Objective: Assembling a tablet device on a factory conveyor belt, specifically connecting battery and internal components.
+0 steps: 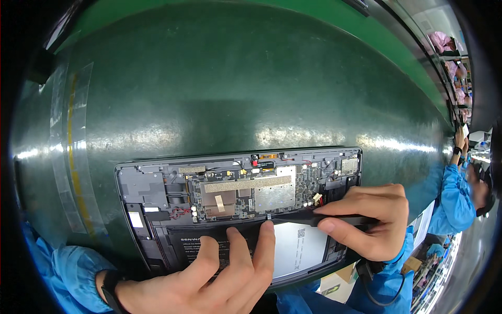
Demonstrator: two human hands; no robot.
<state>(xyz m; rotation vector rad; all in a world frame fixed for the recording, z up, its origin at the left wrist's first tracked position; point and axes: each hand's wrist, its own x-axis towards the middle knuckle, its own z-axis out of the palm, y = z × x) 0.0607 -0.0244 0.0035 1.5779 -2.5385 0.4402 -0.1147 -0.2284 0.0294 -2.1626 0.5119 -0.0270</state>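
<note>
The opened tablet (pixel 238 204) is lying on the green mat (pixel 235 83), toward six o'clock. The left hand (pixel 209 280) is pressing spread, open fingers on its battery (pixel 293 246). At three o'clock, the right hand (pixel 371 220) is pinching a black tool (pixel 308 217).

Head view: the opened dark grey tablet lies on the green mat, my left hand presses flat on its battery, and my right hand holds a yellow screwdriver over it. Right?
Not quite. The head view shows the right hand pinching a thin black flat tool, not a yellow screwdriver. The rest holds: the opened dark grey tablet lies on the green mat, and the left hand presses on its battery.
</note>
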